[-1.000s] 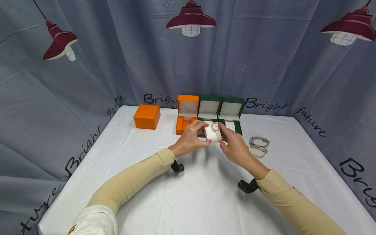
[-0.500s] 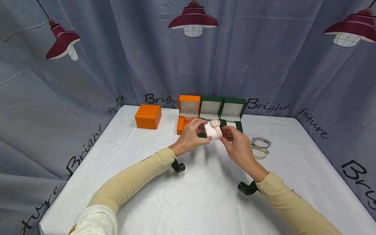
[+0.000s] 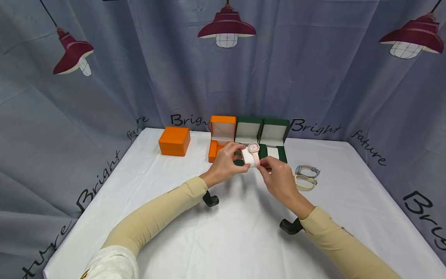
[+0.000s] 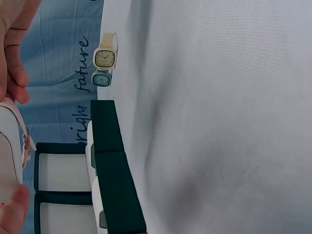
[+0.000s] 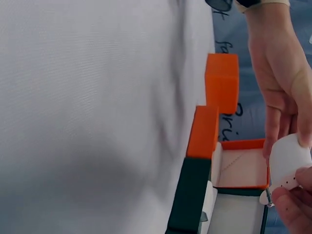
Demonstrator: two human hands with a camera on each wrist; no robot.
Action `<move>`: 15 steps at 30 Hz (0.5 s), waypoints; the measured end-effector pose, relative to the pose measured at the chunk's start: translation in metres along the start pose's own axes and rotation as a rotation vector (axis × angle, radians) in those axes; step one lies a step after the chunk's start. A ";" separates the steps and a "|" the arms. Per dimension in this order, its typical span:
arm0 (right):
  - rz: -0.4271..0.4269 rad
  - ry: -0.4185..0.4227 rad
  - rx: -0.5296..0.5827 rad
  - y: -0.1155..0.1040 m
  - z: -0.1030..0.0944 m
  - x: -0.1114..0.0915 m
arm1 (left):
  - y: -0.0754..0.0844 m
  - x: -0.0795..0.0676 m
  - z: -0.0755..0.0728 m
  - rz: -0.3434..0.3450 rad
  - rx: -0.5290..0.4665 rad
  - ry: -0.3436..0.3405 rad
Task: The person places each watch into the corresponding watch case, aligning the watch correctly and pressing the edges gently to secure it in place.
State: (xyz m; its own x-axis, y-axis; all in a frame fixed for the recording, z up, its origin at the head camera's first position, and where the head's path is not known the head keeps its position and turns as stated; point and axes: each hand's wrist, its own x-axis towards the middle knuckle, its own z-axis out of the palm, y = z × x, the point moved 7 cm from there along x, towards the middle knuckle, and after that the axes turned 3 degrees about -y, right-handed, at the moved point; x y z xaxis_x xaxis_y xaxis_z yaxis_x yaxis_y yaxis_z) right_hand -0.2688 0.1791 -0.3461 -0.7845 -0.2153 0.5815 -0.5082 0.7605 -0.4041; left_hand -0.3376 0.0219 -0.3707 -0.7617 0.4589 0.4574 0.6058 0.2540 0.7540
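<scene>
My left hand holds a white watch cushion by its left side, raised above the table in front of the open boxes. Around the cushion lies a watch with a pale pink strap and a rounded-square face turned up. My right hand pinches the lower part of the strap, where punched holes show in the right wrist view. A buckle hangs beside the cushion there. In the left wrist view, the strap stands partly away from the cushion. The right fingertips partly cover the strap.
A closed orange box stands at the back left. An open orange box and two open green boxes stand side by side; a white cushion sits in the right one. Grey-blue and cream watches lie on the right.
My right fingers have moved from beside the watch face down to the lower strap. The left hand keeps its hold on the cushion, which has stayed about in place.
</scene>
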 end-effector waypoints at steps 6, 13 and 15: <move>0.016 -0.035 0.069 0.004 0.001 -0.002 | 0.001 -0.002 0.003 0.004 -0.068 -0.058; 0.012 -0.056 0.139 0.010 -0.002 -0.001 | -0.004 0.000 0.006 -0.058 -0.150 -0.114; 0.046 -0.072 0.189 0.017 -0.004 -0.001 | -0.005 0.000 0.006 -0.066 -0.175 -0.120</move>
State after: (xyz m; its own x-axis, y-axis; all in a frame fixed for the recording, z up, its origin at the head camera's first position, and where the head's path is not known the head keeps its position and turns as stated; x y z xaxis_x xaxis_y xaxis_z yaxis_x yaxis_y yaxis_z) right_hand -0.2752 0.1943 -0.3509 -0.8283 -0.2318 0.5100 -0.5237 0.6436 -0.5581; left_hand -0.3397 0.0258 -0.3771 -0.7595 0.5467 0.3525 0.4981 0.1404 0.8557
